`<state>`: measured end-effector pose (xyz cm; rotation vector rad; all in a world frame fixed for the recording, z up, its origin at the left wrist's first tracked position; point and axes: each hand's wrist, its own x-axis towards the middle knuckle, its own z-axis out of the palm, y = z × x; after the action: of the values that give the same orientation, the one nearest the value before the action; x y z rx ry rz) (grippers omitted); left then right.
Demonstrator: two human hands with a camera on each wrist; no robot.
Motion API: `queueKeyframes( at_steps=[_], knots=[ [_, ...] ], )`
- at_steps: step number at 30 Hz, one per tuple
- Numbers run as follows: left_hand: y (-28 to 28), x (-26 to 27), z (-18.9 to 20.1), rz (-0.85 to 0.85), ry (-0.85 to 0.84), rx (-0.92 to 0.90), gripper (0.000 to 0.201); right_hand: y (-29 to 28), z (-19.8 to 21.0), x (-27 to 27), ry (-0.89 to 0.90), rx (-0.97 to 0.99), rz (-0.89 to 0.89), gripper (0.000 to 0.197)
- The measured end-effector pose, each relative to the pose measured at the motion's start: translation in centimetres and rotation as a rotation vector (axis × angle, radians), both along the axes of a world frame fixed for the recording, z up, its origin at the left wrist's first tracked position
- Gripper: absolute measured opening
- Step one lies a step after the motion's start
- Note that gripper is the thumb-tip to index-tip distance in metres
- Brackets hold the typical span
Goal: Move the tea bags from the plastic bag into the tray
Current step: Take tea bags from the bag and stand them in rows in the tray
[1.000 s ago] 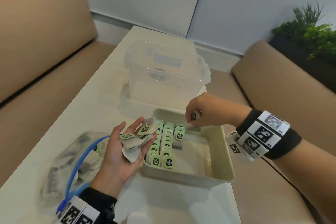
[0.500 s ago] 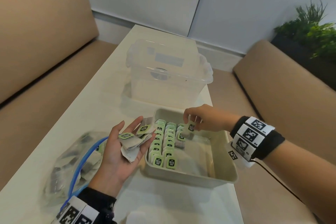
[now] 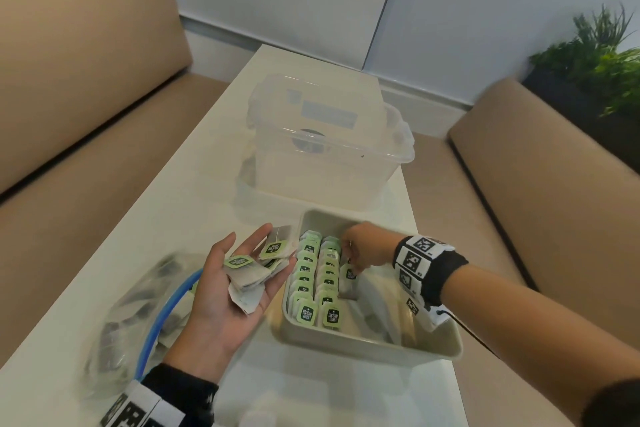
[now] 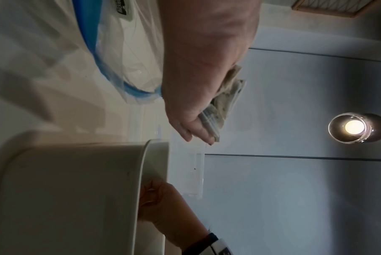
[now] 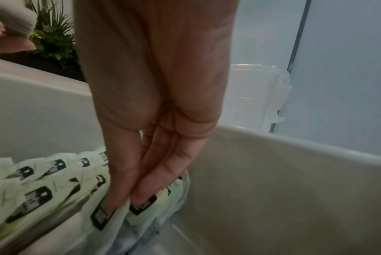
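Inside tray (image 3: 363, 347), rowed tea bags (image 3: 313, 282), right hand (image 3: 363, 248) pinching one

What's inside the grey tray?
The grey plastic tray holds two rows of green-tagged tea bags standing along its left side. The right hand pinches one more tea bag beside them. The floor under the rows is hidden.

Pale-green paper tea bag tags (image 3: 307, 312), each printed with a black label. Grey-white tea bag sachets (image 3: 249, 279). Beige plastic tray (image 3: 367, 345). Clear plastic bag (image 3: 131, 315) with blue zip strip. Translucent, colourless plastic storage box (image 3: 329, 146). Cream-white table (image 3: 194, 204). Black wristbands (image 3: 426, 267) bearing black-and-white square-code patches. Tan upholstered benches (image 3: 79, 87). Green plant (image 3: 602, 55).
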<state>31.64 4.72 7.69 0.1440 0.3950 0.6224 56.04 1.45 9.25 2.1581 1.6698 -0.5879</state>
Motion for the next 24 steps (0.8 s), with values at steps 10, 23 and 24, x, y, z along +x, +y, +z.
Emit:
queueKeyframes(
  at_steps=[10, 23, 24],
  knots=[
    [-0.5, 0.6, 0.3, -0.027, 0.02, -0.053, 0.054, -0.2, 1.0, -0.4, -0.065, 0.206, 0.037, 0.027],
    [-2.4, 2.0, 1.0, -0.094, 0.047, -0.056, 0.047, -0.9, 7.2, -6.5, 0.303, 0.348, 0.175, 0.039],
    [-2.5, 2.0, 1.0, -0.094, 0.049, -0.058, 0.048, -0.9, 7.1, -6.5, 0.31, 0.349, 0.165, 0.039]
  ],
)
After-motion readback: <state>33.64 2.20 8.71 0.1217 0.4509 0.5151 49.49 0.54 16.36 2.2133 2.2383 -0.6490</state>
